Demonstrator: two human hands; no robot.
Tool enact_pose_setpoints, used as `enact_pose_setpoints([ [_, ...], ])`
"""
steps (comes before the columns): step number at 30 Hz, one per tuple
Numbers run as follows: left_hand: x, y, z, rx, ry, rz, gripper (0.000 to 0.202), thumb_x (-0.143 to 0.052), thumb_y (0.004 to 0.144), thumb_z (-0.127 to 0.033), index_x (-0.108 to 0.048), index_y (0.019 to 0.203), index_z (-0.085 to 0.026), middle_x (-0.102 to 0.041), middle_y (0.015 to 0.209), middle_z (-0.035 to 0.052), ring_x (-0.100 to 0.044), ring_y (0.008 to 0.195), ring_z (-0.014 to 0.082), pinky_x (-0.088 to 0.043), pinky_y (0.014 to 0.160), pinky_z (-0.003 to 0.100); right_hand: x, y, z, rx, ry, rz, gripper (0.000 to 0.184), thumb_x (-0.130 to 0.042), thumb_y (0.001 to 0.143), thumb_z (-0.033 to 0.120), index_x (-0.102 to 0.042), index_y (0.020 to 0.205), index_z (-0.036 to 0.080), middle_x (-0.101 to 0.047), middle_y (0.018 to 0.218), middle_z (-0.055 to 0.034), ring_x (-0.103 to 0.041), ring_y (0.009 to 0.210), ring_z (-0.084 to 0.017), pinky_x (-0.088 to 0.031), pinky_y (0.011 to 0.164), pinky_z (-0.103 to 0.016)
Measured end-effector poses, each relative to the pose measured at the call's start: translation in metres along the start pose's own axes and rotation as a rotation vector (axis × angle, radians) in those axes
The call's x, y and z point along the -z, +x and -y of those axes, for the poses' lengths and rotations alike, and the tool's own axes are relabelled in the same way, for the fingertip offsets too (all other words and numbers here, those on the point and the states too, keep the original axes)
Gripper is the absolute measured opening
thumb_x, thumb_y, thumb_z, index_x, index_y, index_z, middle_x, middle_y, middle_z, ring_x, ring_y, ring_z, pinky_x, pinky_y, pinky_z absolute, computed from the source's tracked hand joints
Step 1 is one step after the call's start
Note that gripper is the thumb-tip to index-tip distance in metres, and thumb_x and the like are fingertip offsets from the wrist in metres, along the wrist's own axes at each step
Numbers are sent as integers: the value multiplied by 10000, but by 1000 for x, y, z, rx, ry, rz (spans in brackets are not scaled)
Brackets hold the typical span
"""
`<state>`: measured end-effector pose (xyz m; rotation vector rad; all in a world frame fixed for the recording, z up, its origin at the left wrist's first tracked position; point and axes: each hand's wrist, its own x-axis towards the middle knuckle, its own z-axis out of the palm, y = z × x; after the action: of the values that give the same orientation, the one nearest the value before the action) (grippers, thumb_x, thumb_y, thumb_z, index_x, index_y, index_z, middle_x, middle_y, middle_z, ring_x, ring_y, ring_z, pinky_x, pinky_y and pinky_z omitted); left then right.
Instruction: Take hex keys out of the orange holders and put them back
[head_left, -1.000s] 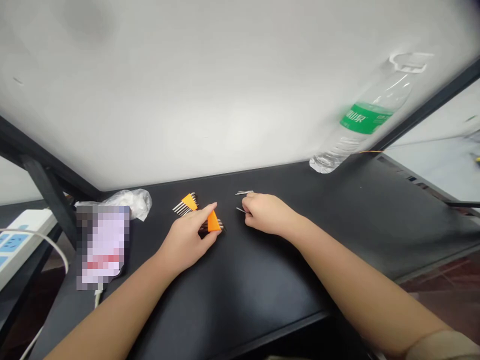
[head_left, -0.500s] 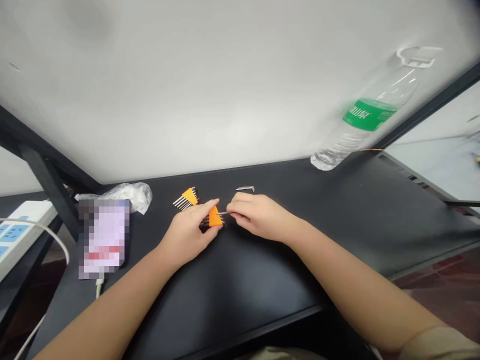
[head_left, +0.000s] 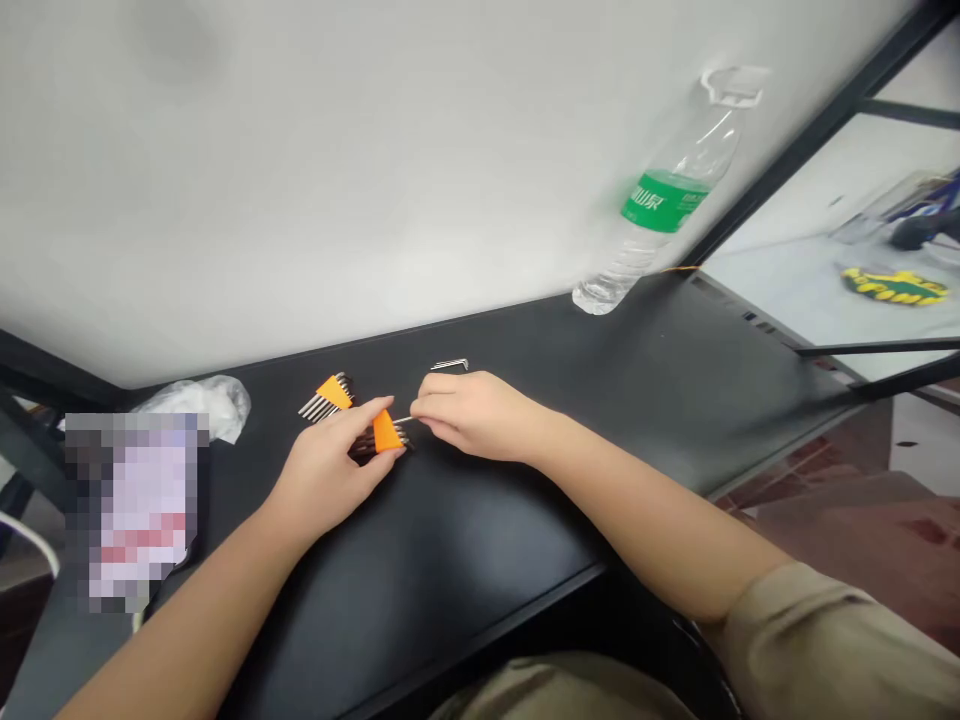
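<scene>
Between the thumb and fingers of my left hand [head_left: 326,475] is an orange hex key holder [head_left: 387,433] with several dark keys through it. My right hand [head_left: 476,415] is closed on a thin metal hex key [head_left: 406,420], whose tip meets the holder's right side; how deep it sits I cannot tell. A second orange holder [head_left: 334,392], filled with several hex keys, lies on the black table just beyond my left hand. Past my right hand, a few loose silver L-shaped hex keys [head_left: 450,364] lie on the tabletop.
A large plastic bottle [head_left: 652,215] with a green label stands against the white wall at the right. On the left are a blurred-out phone [head_left: 146,500] with a cable and a crumpled clear plastic bag [head_left: 217,408]. Dark metal frame bars [head_left: 810,140] border the table [head_left: 465,530].
The view has swung to the right, so everything appears further left. Both hands keep their hold, with the hex key still at the orange holder.
</scene>
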<state>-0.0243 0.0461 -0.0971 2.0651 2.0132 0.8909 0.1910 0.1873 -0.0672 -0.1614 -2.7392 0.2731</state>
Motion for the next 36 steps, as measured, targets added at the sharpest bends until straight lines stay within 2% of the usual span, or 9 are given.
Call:
enact_pose_setpoints([
  [7, -1, 0, -4, -15, -33, 32, 527, -706, 890, -397, -630, 1392, -258, -752, 1196, 28, -734, 995, 202, -584, 918, 305, -5, 1, 6, 8, 265, -52, 172, -503, 989, 113, -660, 1030, 170, -642, 1068, -80, -606, 924, -169, -494, 814, -294],
  [13, 2, 0, -11, -75, -57, 131, 425, -657, 920, -370, -664, 1329, -253, -749, 1045, 40, -703, 904, 200, -573, 860, 320, -8, 4, 9, -9, 456, -14, 157, -509, 978, 112, -614, 1062, 194, -611, 1086, -72, -585, 927, -161, -495, 821, -293],
  [16, 1, -2, -8, -49, -104, 42, 476, -678, 917, -391, -634, 1370, -252, -751, 1089, 39, -713, 908, 190, -576, 867, 311, -2, 3, 4, -93, 415, -59, 107, -619, 932, 171, -593, 1034, 190, -607, 1039, -58, -565, 873, -157, -473, 769, -284],
  [19, 0, -3, -2, -27, -112, -22, 511, -692, 912, -412, -616, 1392, -251, -754, 1108, 36, -721, 905, 187, -578, 875, 309, 1, 4, 3, -132, 307, -77, 30, -593, 934, 156, -589, 940, 186, -592, 891, -27, -530, 783, -145, -427, 714, -269],
  [22, 0, -3, -1, -59, -88, 10, 515, -687, 917, -408, -605, 1403, -258, -748, 1132, 40, -717, 929, 191, -574, 889, 312, -4, 6, 7, -88, 291, -35, 96, -548, 974, 150, -603, 902, 184, -619, 838, -20, -549, 773, -142, -423, 723, -267],
  [26, 0, -3, -5, -116, -50, 91, 488, -667, 928, -356, -596, 1401, -260, -748, 1116, 41, -708, 975, 207, -567, 924, 330, -12, 7, 8, -75, 306, 7, 135, -533, 980, 119, -651, 972, 183, -684, 932, -36, -603, 818, -144, -459, 768, -269],
  [30, -2, -4, -2, -80, -55, 51, 510, -664, 933, -366, -584, 1422, -246, -744, 1135, 54, -711, 920, 195, -582, 861, 320, -10, 0, -18, -196, 168, -46, 178, -598, 945, 139, -697, 1085, 185, -705, 1021, -53, -633, 887, -164, -480, 824, -290],
  [33, -3, -5, 2, -64, -80, 55, 517, -656, 941, -385, -581, 1433, -248, -745, 1116, 52, -706, 868, 181, -589, 828, 315, -11, -6, -49, -392, 41, -108, 197, -614, 932, 151, -744, 1074, 187, -691, 999, -62, -626, 821, -157, -486, 813, -301],
  [36, -3, -5, 2, -78, -82, 68, 529, -646, 949, -385, -564, 1454, -250, -747, 1092, 48, -706, 868, 182, -592, 823, 315, -19, -8, -71, -481, 23, -89, 159, -647, 916, 173, -767, 1018, 190, -671, 980, -59, -610, 795, -148, -487, 795, -290],
])
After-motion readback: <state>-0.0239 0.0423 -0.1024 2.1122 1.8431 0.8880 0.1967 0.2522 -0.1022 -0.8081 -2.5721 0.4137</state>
